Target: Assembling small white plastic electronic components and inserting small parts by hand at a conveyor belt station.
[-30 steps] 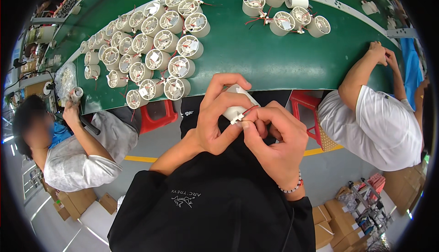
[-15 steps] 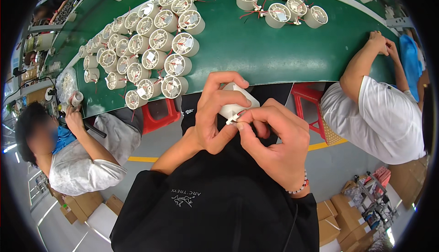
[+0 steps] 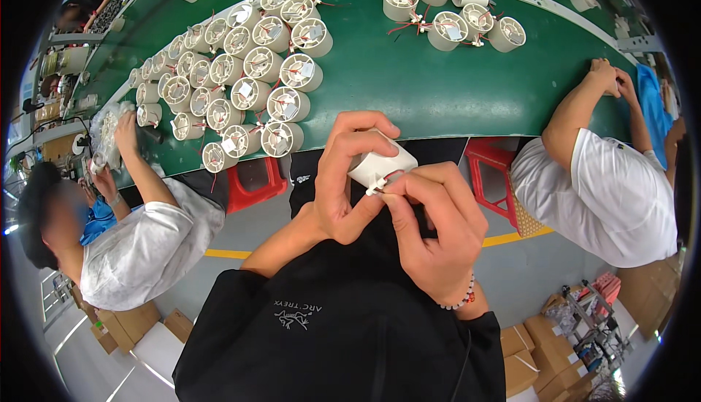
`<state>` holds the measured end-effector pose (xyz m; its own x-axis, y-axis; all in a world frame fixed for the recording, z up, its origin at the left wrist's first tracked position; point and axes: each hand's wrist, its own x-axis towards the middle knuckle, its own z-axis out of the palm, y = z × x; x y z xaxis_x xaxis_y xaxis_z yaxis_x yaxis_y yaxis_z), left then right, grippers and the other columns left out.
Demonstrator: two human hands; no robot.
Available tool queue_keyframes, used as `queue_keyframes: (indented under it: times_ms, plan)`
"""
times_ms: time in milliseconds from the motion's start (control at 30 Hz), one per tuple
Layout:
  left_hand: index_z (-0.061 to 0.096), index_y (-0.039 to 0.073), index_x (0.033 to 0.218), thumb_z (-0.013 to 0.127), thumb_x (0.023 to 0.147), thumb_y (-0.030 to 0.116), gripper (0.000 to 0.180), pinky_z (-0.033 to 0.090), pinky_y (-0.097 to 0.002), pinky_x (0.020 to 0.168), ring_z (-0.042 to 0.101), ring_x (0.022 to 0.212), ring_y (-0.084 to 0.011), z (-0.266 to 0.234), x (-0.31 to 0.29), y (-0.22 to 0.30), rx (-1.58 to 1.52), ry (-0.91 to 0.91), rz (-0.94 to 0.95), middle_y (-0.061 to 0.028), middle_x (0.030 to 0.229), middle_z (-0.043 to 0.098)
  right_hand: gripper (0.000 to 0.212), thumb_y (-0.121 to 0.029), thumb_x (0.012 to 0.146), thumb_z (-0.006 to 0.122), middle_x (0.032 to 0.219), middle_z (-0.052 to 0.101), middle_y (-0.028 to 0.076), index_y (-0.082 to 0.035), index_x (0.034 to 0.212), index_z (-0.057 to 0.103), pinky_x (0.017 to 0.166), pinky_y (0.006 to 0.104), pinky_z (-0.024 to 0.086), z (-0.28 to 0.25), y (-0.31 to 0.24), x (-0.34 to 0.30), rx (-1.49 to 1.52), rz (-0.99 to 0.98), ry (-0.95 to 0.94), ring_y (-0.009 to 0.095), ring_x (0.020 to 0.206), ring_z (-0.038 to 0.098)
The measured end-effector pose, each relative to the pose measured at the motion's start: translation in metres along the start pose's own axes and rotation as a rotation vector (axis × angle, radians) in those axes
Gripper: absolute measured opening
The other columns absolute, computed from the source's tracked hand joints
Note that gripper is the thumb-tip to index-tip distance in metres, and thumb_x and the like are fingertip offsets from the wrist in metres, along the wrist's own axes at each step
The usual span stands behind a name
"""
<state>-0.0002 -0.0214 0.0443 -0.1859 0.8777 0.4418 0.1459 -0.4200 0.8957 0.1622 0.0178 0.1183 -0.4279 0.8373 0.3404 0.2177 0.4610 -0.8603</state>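
My left hand (image 3: 349, 183) is wrapped round a white plastic cylindrical housing (image 3: 385, 165), held tilted in front of my chest, just off the table's near edge. A small white plastic fitting (image 3: 375, 186) sticks out at the housing's lower side, close to my left thumb. My right hand (image 3: 442, 230) is closed in a pinch beside that fitting, thumb and forefinger on what looks like a thin wire. A bit of red wire shows between the housing and my right fingertips. The inside of the housing is turned away from view.
Many similar white housings (image 3: 247, 94) with red wires crowd the left of the green table (image 3: 409, 95); several more (image 3: 447, 29) stand at the far right. Co-workers sit at my left (image 3: 146, 249) and right (image 3: 599, 190). Red stools (image 3: 252, 186) and cardboard boxes (image 3: 548, 351) are around.
My right hand has shifted slightly left and down, still pinching by the fitting. The housing has turned a little. The left co-worker has reached an arm toward a bag on the table.
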Motion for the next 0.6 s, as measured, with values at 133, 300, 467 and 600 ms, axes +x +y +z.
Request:
queue_keyframes:
  times_ms: [133,300,467,600]
  plan:
    - [0.060,0.000,0.128,0.073,0.091,0.026,0.046,0.050,-0.0429,0.097,0.059,0.115,-0.0327,-0.0032,0.0011,-0.0030,0.076,-0.020,0.086,-0.0267,0.132,0.057,0.019,0.007,0.083,0.085,0.093,0.071,0.011,0.003,0.098,0.075,0.063,0.0330,0.049,-0.0010,0.0029,0.0018,-0.047,-0.069,0.002,0.024,0.074,0.065]
    - [0.058,0.001,0.129,0.073,0.092,0.026,0.047,0.049,-0.0434,0.098,0.058,0.116,-0.0327,-0.0050,0.0008,-0.0016,0.105,-0.037,0.109,-0.0273,0.133,0.056,0.018,0.004,0.083,0.087,0.093,0.072,0.012,0.002,0.097,0.076,0.066,0.0340,0.050,-0.0013,-0.0015,0.0031,-0.092,-0.062,-0.009,0.025,0.076,0.066]
    - [0.054,0.002,0.131,0.074,0.096,0.032,0.049,0.048,-0.0413,0.099,0.056,0.117,-0.0295,-0.0037,0.0022,-0.0007,0.045,-0.040,0.083,-0.0273,0.135,0.055,0.021,0.006,0.080,0.089,0.093,0.073,0.011,0.000,0.097,0.079,0.066,0.0326,0.050,0.0036,-0.0005,-0.0008,-0.082,-0.116,0.083,0.023,0.077,0.066]
    - [0.052,0.003,0.131,0.073,0.099,0.034,0.049,0.048,-0.0399,0.099,0.055,0.117,-0.0278,-0.0039,0.0063,-0.0006,0.021,-0.053,0.086,-0.0270,0.135,0.054,0.024,0.008,0.078,0.089,0.092,0.074,0.009,-0.001,0.099,0.081,0.067,0.0318,0.051,0.0061,0.0039,-0.0017,-0.047,-0.120,0.124,0.021,0.078,0.067]
